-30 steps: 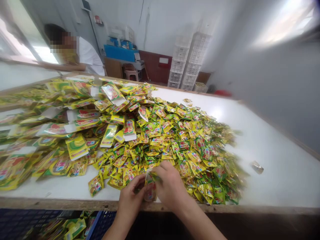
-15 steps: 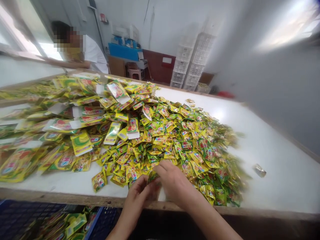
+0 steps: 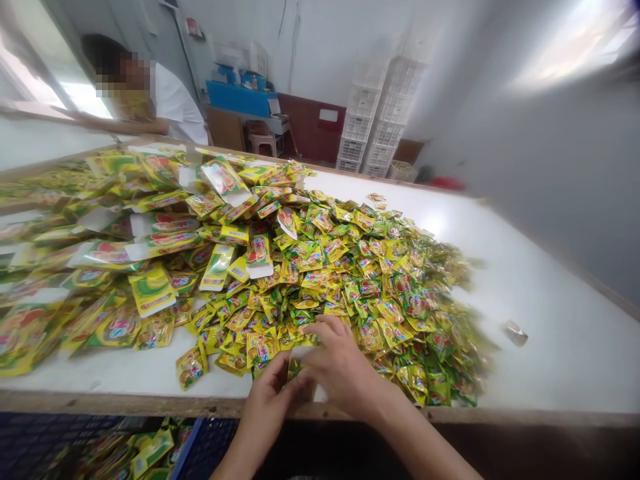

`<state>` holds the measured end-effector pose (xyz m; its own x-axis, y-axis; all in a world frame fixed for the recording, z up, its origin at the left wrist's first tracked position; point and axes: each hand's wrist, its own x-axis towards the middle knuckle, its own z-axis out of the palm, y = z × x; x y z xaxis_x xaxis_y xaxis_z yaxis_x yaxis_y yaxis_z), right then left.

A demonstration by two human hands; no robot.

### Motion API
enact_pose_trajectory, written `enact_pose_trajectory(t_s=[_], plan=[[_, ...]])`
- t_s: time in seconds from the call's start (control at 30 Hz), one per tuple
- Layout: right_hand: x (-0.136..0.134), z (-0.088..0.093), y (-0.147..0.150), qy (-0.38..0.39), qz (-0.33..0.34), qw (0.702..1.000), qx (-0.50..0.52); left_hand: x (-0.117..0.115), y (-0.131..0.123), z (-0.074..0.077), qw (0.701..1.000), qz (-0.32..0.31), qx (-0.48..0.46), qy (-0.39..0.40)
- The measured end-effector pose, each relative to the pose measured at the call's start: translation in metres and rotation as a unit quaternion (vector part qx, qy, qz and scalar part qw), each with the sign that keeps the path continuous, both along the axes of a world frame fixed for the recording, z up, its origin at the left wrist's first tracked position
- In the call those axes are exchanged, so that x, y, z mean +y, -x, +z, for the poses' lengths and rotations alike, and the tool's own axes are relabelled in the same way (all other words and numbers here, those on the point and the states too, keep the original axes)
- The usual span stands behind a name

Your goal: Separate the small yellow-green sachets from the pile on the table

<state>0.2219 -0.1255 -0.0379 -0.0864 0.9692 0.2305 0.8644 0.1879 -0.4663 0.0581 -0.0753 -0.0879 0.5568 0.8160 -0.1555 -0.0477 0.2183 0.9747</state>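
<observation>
A big heap of small yellow-green sachets (image 3: 350, 273) covers the white table (image 3: 540, 333). Larger yellow pouches (image 3: 150, 293) lie spread to the left. At the table's near edge my left hand (image 3: 270, 400) and my right hand (image 3: 340, 367) meet, both with fingers closed around a pouch (image 3: 296, 367) held between them, mostly hidden by the fingers. My right hand's fingertips also touch the front of the sachet heap.
A person in a white top (image 3: 170, 107) stands behind the table at the far left. White crates (image 3: 380, 127) are stacked by the back wall. A blue crate (image 3: 150, 447) with pouches sits below the table's front edge. One stray wrapper (image 3: 514, 332) lies at the right.
Both hands stayed together at the near edge, working the pouch; the pouch showed more clearly a second ago and is now mostly covered by fingers. The camera shifted slightly.
</observation>
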Motion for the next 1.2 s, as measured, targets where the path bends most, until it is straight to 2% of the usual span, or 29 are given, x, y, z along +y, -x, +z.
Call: enact_pose_trajectory(t_s=[0.13, 0.3, 0.43, 0.53, 0.6, 0.67, 0.73, 0.8, 0.83, 0.9, 0.93, 1.0, 1.03, 1.1, 1.2], plan=[[-0.006, 0.001, 0.006, 0.035, 0.025, 0.999, 0.021, 0.004, 0.003, -0.004, 1.0, -0.019, 0.014, -0.009], [-0.018, -0.002, 0.006, 0.01, -0.044, 0.99, 0.134, 0.005, 0.003, -0.004, 0.999, -0.033, 0.028, -0.014], [-0.018, -0.011, 0.01, 0.034, -0.037, 0.994, 0.094, 0.004, 0.004, -0.013, 0.996, -0.052, 0.051, -0.05], [-0.017, -0.007, 0.011, 0.072, -0.007, 0.995, 0.067, 0.005, 0.007, -0.017, 0.994, -0.067, 0.064, -0.06], [-0.019, -0.003, 0.01, 0.068, 0.005, 0.992, 0.109, 0.005, 0.008, -0.017, 0.993, -0.073, 0.069, -0.066], [-0.022, -0.005, 0.009, 0.028, -0.028, 0.978, 0.204, 0.004, 0.01, -0.014, 0.993, -0.07, 0.071, -0.065], [-0.026, -0.014, 0.009, -0.005, -0.108, 0.935, 0.339, 0.004, 0.011, -0.01, 0.995, -0.048, 0.074, -0.044], [-0.027, -0.026, 0.01, 0.015, -0.169, 0.852, 0.495, 0.004, 0.013, -0.005, 0.997, -0.033, 0.065, -0.005], [-0.027, -0.032, 0.011, 0.037, -0.176, 0.804, 0.568, 0.005, 0.014, -0.003, 0.998, -0.034, 0.056, 0.018], [-0.027, -0.041, 0.013, 0.078, -0.151, 0.713, 0.68, 0.009, 0.015, 0.003, 0.996, -0.056, 0.039, 0.063], [-0.026, -0.043, 0.013, 0.098, -0.125, 0.683, 0.713, 0.011, 0.016, 0.006, 0.993, -0.072, 0.035, 0.083], [-0.025, -0.044, 0.012, 0.127, -0.087, 0.653, 0.742, 0.015, 0.017, 0.011, 0.988, -0.096, 0.029, 0.118], [-0.024, -0.044, 0.012, 0.141, -0.076, 0.65, 0.743, 0.016, 0.017, 0.013, 0.986, -0.103, 0.024, 0.13], [-0.022, -0.045, 0.014, 0.159, -0.077, 0.667, 0.724, 0.016, 0.017, 0.015, 0.984, -0.107, 0.009, 0.14], [-0.015, -0.046, 0.018, 0.112, -0.121, 0.745, 0.647, 0.015, 0.015, 0.012, 0.99, -0.079, 0.008, 0.119]])
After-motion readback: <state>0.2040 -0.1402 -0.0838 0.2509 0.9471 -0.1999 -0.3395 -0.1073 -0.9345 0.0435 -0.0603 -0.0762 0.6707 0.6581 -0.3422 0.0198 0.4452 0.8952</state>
